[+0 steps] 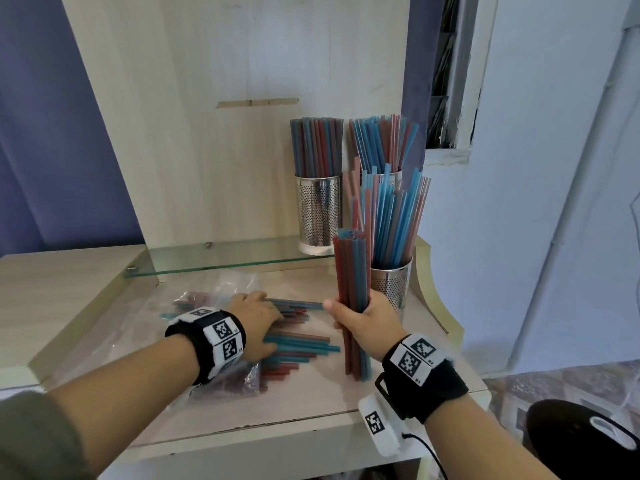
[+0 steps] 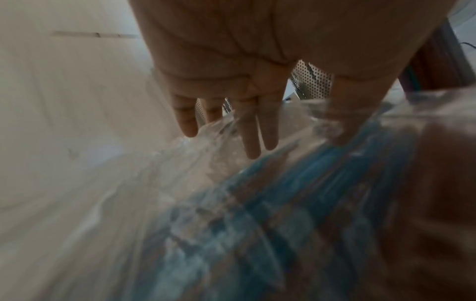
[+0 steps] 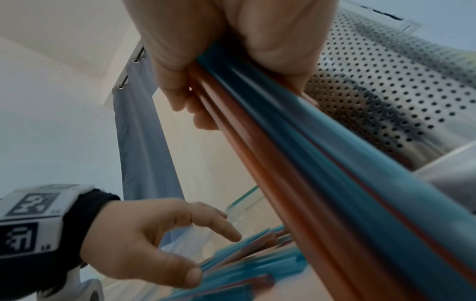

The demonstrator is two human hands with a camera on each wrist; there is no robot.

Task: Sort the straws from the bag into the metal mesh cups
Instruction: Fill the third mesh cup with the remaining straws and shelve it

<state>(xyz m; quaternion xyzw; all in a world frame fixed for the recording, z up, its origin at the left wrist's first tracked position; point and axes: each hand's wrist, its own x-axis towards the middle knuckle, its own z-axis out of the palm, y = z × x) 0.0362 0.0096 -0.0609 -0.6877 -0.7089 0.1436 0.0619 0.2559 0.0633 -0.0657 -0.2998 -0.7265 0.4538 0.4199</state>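
Straws everywhere on this desk point(image 1: 104, 271); largest first, the pale wooden top carries a glass shelf point(image 1: 221, 254) at twelve o'clock, and on that shelf stand two steel cups point(image 1: 318, 213), both packed with red and blue straws; a third cup point(image 1: 394, 282) sits lower, at two o'clock from the hands, crammed and fanning out. Spread flat at ten o'clock lies the clear plastic bag point(image 1: 214, 289), loose straws point(image 1: 298, 344) spilling from its mouth across the wood; the left hand point(image 1: 258, 323) lies on them, fingers fairly straight and spread, pressing rather than gripping. Now the right hand point(image 1: 363, 317): fingers wrapped tight round an upright bundle point(image 1: 351, 271), mostly red with a few blue; the fist grips it about two-thirds down, so most of its length rises to twelve o'clock and a shorter tail hangs to six.

Risk, as I read it: that nearest cup looks full, so pushing the bundle in could snag on the leaning straws, buckle a few or tip the cup; the smooth straws could also slide down through the fist; and mixed colours in one fist may spoil the sort.
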